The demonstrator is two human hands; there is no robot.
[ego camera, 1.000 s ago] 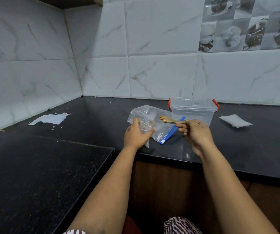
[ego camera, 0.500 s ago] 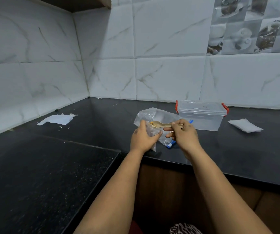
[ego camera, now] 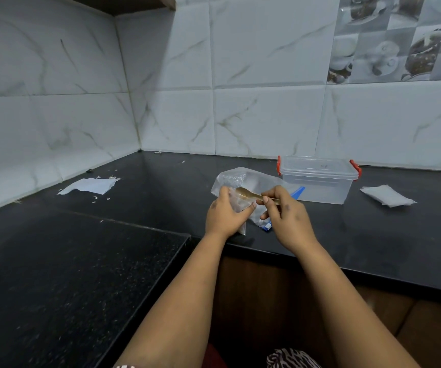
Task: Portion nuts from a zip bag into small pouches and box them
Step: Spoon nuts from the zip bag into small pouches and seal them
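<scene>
A clear zip bag [ego camera: 243, 179] with a blue zip strip lies on the black counter [ego camera: 161, 187] near its front edge. In front of it my left hand [ego camera: 224, 215] grips a small clear pouch [ego camera: 238, 205] upright. My right hand [ego camera: 284, 212] pinches the handle of a golden spoon [ego camera: 248, 194], whose bowl sits at the pouch's top opening. Behind the bag stands a clear plastic box [ego camera: 317, 181] with red clips and its lid on.
A stack of small white pouches [ego camera: 387, 199] lies right of the box. Torn white paper [ego camera: 89, 185] and scraps lie at the left by the tiled wall. A lower speckled counter [ego camera: 54, 274] fills the near left.
My right hand has brought the spoon leftward from over the zip bag to the pouch's mouth. The left hand keeps its hold on the pouch. The camera view has shifted.
</scene>
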